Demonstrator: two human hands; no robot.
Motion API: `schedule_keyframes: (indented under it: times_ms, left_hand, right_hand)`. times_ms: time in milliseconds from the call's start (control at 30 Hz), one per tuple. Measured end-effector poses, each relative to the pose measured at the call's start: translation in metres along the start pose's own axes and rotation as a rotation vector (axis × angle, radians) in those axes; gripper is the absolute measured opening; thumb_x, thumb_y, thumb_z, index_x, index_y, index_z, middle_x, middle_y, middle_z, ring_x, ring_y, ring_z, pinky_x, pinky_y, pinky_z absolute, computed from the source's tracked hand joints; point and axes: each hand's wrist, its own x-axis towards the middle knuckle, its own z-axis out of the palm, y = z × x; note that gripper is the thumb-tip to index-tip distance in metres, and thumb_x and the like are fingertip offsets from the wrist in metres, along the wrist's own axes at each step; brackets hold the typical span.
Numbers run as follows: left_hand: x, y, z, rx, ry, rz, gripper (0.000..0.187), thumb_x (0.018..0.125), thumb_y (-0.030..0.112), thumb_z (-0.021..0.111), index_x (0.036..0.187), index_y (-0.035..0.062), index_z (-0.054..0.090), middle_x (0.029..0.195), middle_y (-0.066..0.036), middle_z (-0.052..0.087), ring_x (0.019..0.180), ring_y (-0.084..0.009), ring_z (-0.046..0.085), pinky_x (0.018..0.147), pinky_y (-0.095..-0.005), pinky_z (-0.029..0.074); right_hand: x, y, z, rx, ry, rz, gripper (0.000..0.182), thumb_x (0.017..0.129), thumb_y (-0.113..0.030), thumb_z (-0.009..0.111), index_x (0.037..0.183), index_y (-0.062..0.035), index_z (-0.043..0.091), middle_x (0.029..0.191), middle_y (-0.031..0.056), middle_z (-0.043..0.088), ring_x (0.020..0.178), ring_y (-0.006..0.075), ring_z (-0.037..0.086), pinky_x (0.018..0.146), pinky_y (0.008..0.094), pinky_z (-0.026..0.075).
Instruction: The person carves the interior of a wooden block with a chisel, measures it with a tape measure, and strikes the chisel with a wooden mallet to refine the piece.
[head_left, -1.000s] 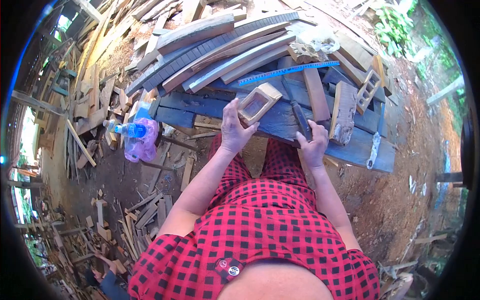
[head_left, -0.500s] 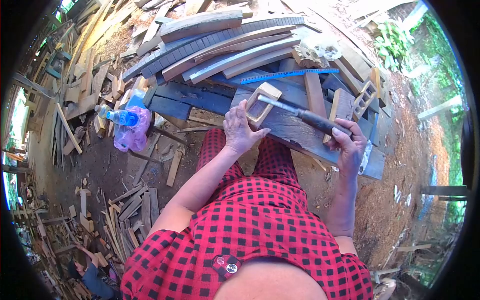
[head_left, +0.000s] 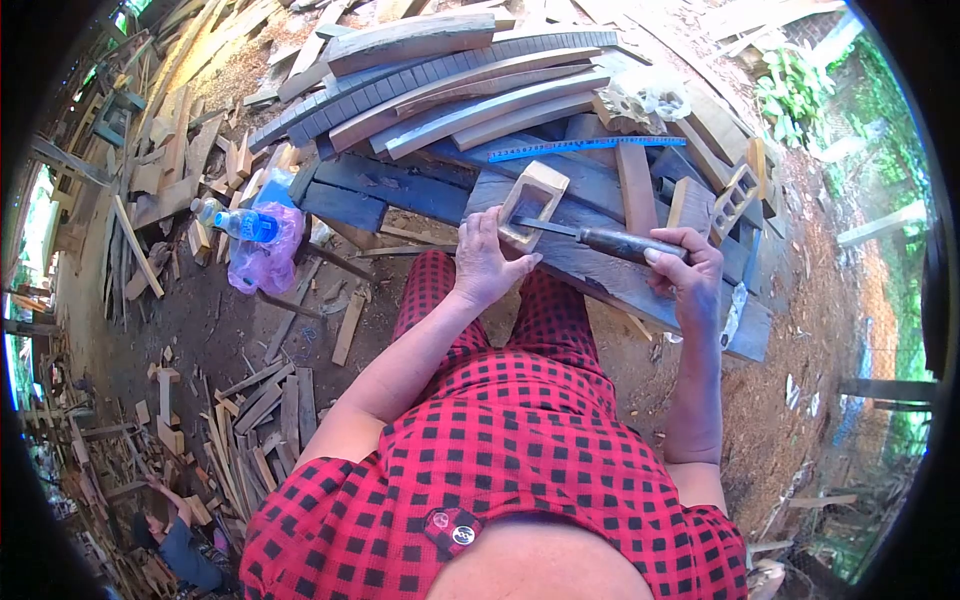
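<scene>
right hand (head_left: 688,265): closed around the rear of a dark-handled chisel (head_left: 625,243), thumb and forefinger pinched on the handle, the other fingers curled beneath. the chisel lies over the bench edge, its long axis running nearly crosswise to the wearer, a little higher at the left in view. handle end points right, into the hand; blade (head_left: 552,229) points left, crossing the near right rim of a hollowed wooden block (head_left: 540,180) and reaching inside the hollow. whether the tip touches the inner wall, cannot tell.

left hand (head_left: 485,265): partly open, thumb spread well away from the fingers. fingers lie against the block's left side; thumb stretches right along its near end. cannot tell how firmly it has hold of the block.

block: sits on a dark plank bench (head_left: 600,275) in front of the wearer's knees. long axis slants away and to the right, far end up-right in view, hollow facing up. chisel meets it at a steep slant, well off parallel.

about: blue measuring strip (head_left: 590,148) lies crosswise just beyond the block. curved timbers (head_left: 490,115) stacked farther off. block with square openings (head_left: 736,203) near the right end. purple bag (head_left: 262,262) and plastic bottle (head_left: 247,226) together, left of the bench.
</scene>
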Motion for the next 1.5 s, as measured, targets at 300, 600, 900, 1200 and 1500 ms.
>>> schedule_keyframes:
  times_ms: [300,600,900,1200,1500]
  left_hand:
    - [0.005,0.009,0.001,0.029,0.023,0.004,0.083,0.061,0.045,0.085,0.118,0.0005,0.046,0.113,-0.015,0.049,0.108,-0.0335,0.049,0.096,-0.0439,0.041]
    - [0.022,0.019,-0.057,0.073,-0.304,-0.04,0.08,0.067,0.053,0.082,0.119,0.0,0.052,0.114,-0.018,0.052,0.109,-0.0303,0.056,0.093,-0.0411,0.047]
    - [-0.006,0.176,-0.193,-1.267,-0.386,0.884,0.096,0.057,0.091,0.054,0.078,-0.0025,0.067,0.074,-0.012,0.062,0.06,-0.029,0.059,0.055,-0.0348,0.047]
    - [-0.018,0.19,-0.182,-1.476,-0.243,0.913,0.086,0.05,0.09,0.065,0.062,0.0055,0.055,0.058,0.001,0.057,0.052,-0.0129,0.057,0.055,-0.0202,0.042]
    - [-0.015,0.177,-0.201,-1.479,-0.172,0.84,0.067,0.057,0.067,0.081,0.058,0.0047,0.057,0.051,0.0,0.055,0.047,-0.0098,0.056,0.045,-0.0189,0.04]
  right_hand:
    - [0.02,-0.015,0.013,-0.077,-0.011,-0.096,0.014,0.081,-0.008,0.069,0.092,-0.0032,0.063,0.067,0.0,0.06,0.051,0.0041,0.053,0.045,0.0199,0.041]
    - [0.029,-0.037,0.019,-0.222,-0.028,-0.102,0.015,0.079,-0.008,0.071,0.09,-0.0025,0.062,0.063,-0.0012,0.057,0.051,0.0046,0.051,0.045,0.021,0.038]
    - [0.013,-0.044,0.03,-0.252,-0.053,-0.179,0.015,0.08,-0.007,0.069,0.093,-0.0022,0.063,0.067,-0.0015,0.058,0.055,0.0043,0.051,0.048,0.0208,0.037]
    - [0.007,-0.027,0.034,-0.249,-0.078,-0.156,0.015,0.082,-0.005,0.068,0.095,-0.0002,0.062,0.085,0.0023,0.058,0.064,0.0063,0.051,0.057,0.0212,0.041]
    - [0.008,-0.039,0.042,-0.257,-0.117,-0.227,0.016,0.086,-0.004,0.064,0.099,-0.0014,0.057,0.086,0.0079,0.061,0.077,0.0122,0.062,0.058,0.0232,0.049]
